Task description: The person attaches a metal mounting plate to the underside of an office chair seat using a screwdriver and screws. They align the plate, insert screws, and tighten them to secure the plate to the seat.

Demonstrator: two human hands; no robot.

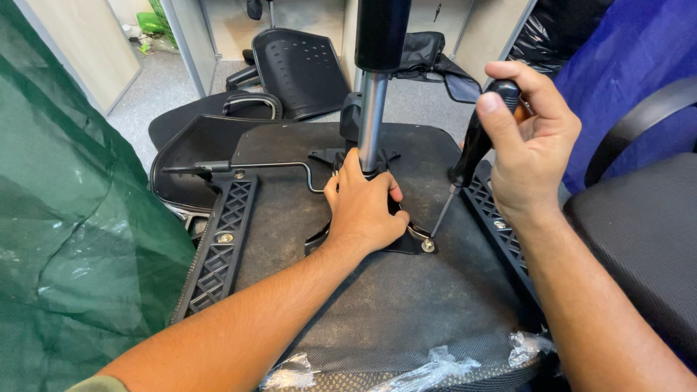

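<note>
I saw my left hand (363,210) pressing flat on the mounting plate (406,243) beside the gas cylinder (372,123); my right hand (534,138) had its grip closed around the screwdriver (472,149), tip on the plate's screw (428,246).

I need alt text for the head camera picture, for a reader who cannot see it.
A right hand sets a black-handled screwdriver on a screw in the metal plate under an upturned office chair seat. The left hand presses on the plate at the foot of the chrome column. Other chair parts lie behind.
</note>
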